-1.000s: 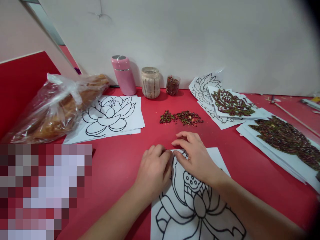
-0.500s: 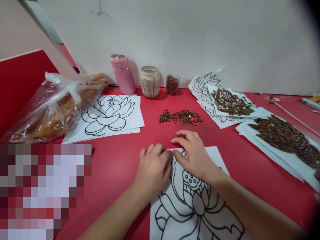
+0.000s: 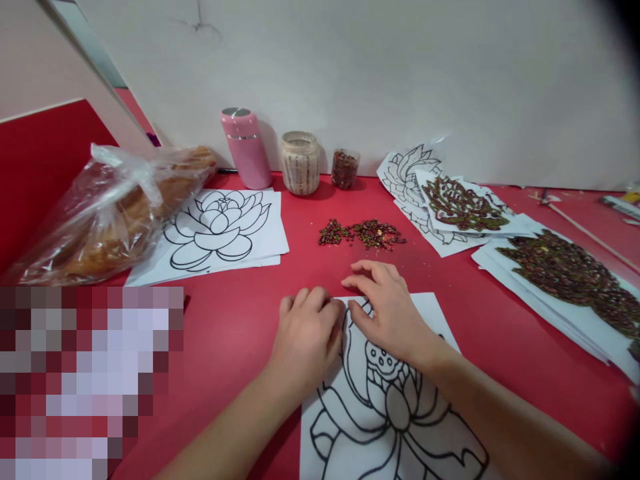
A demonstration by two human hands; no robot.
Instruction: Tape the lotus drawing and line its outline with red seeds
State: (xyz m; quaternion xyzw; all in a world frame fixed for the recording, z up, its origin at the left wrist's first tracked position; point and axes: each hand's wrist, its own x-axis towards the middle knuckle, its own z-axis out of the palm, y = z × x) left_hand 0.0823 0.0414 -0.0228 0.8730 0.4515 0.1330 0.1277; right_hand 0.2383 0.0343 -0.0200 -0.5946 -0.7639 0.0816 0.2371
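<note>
A white sheet with a black-outlined lotus drawing [image 3: 400, 453] lies in front of me on the red table. My left hand [image 3: 307, 337] rests over its upper left corner, fingers curled down and closed. Whatever they grip is hidden beneath the hand. On the upper part of the sheet lies my right hand [image 3: 387, 313], its thumb and index finger apart and nothing visible between them. Just beyond both hands, a small spread of red and green beans [image 3: 377, 233] sits loose on the table [image 3: 230, 333].
Behind the beans stand a pink tumbler [image 3: 247, 150], a pale glass jar [image 3: 301, 167] and a small cup of beans [image 3: 345, 170]. At left, a plastic bag [image 3: 130, 207] overlaps more lotus sheets [image 3: 225, 233]. Bean-covered pictures [image 3: 560, 267] lie at right.
My right thumb has shifted slightly right, away from my left hand. Everything else stays as it was.
</note>
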